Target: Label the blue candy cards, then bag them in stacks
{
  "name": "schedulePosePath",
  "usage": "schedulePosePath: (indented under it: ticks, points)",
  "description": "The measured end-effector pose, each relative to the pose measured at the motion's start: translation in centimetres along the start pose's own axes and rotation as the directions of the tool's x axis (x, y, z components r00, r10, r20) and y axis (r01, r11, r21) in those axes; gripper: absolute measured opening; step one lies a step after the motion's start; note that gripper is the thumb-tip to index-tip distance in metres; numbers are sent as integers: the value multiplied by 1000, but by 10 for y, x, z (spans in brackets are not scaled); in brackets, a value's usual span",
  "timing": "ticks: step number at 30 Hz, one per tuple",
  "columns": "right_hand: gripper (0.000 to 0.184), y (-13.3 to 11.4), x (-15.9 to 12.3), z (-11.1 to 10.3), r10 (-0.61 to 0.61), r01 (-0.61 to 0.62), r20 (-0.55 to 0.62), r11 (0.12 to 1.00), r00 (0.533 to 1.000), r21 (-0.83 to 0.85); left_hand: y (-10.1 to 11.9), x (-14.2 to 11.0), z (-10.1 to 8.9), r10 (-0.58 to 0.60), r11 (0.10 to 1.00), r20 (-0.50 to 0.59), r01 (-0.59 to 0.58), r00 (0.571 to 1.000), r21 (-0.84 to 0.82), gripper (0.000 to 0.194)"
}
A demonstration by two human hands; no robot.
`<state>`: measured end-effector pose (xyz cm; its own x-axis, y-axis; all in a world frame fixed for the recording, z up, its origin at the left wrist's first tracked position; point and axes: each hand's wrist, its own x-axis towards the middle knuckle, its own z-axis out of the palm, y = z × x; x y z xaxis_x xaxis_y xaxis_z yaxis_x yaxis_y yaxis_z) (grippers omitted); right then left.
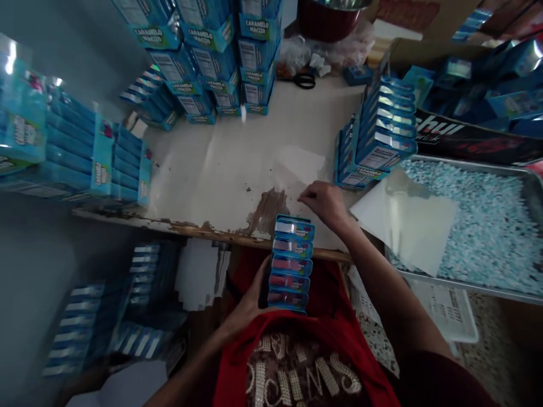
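Observation:
My left hand (248, 302) grips the side of a stack of blue candy boxes (292, 263) held against my red shirt at the table's front edge. My right hand (324, 202) rests on the white table (237, 164) just beyond the stack, its fingers curled into a pinch; what they hold, if anything, I cannot make out. A thin pale sheet (297, 164) lies on the table right by those fingers.
Stacks of blue boxes stand at the left (85, 152), at the back (212, 56) and at the right (377, 133). A metal tray (532, 189) of small blue-white candies sits at the right, a white sheet (409, 223) across its corner. Scissors (303, 80) lie at the back.

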<state>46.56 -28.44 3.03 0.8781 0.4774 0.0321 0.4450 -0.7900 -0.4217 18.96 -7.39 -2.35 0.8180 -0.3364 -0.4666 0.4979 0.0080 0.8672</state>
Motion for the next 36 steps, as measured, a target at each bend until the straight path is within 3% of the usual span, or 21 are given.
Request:
schedulePosePath:
  ticks: [1, 3, 5, 6, 8, 9, 10, 12, 15, 17, 20, 23, 26, 29, 31, 34, 36]
  points:
    - [7, -3, 3, -4, -14, 13, -20, 998, 1000, -69, 7, -3, -12, 23, 1000, 19, -23, 1000, 12, 115]
    - [8, -13, 12, -11, -67, 68, 14, 980, 998, -186, 28, -5, -41, 84, 982, 66, -94, 994, 161, 78]
    - [10, -26, 21, -16, -119, 150, 128, 952, 985, -268, 58, 3, -68, 238, 878, -7, -213, 971, 428, 44]
    - [12, -33, 25, -17, -137, 191, 193, 937, 971, -294, 75, 12, -78, 383, 773, -85, -269, 920, 575, 35]
    - [16, -44, 32, -16, -163, 257, 292, 911, 943, -322, 111, 42, -91, 705, 477, -173, -279, 688, 834, 30]
    - [17, -48, 34, -14, -172, 277, 317, 904, 933, -325, 128, 61, -95, 803, 313, -118, -244, 585, 918, 35]
    - [16, -51, 35, -13, -181, 289, 325, 902, 928, -322, 142, 81, -98, 837, 164, -30, -198, 546, 966, 33]
    - [10, -48, 36, -9, -190, 278, 299, 916, 935, -288, 159, 120, -102, 811, -87, 157, -150, 563, 985, 17]
    - [11, -31, 27, -6, -183, 224, 216, 958, 959, -180, 158, 155, -105, 721, -283, 317, -156, 616, 946, 30]
    - [16, -17, 15, -6, -202, 226, 167, 964, 965, -140, 145, 159, -105, 713, -305, 336, -160, 616, 939, 32]
    - [20, 0, -12, -4, -212, 235, 121, 945, 970, -226, 121, 150, -101, 746, -290, 332, -166, 577, 942, 31]
    - [20, 10, -37, 1, -135, 166, 113, 922, 984, -350, 100, 141, -96, 756, -292, 345, -184, 556, 938, 28]
    - [20, 12, -52, 10, -63, 97, 108, 930, 992, -354, 91, 136, -90, 780, -275, 306, -139, 546, 951, 25]
    - [18, 7, -59, 12, 9, 18, 121, 975, 993, -223, 100, 129, -81, 824, -261, 269, -87, 499, 961, 21]
    - [15, 1, -62, 4, 43, -30, 120, 993, 992, -111, 116, 118, -73, 830, -224, 241, -94, 502, 970, 21]
    - [13, -16, -71, -19, 66, -65, 27, 997, 997, -31, 142, 92, -58, 838, -109, 142, -92, 527, 990, 20]
    - [13, -31, -81, -33, 65, -67, -57, 997, 996, -27, 153, 75, -47, 855, -12, 56, -88, 516, 996, 15]
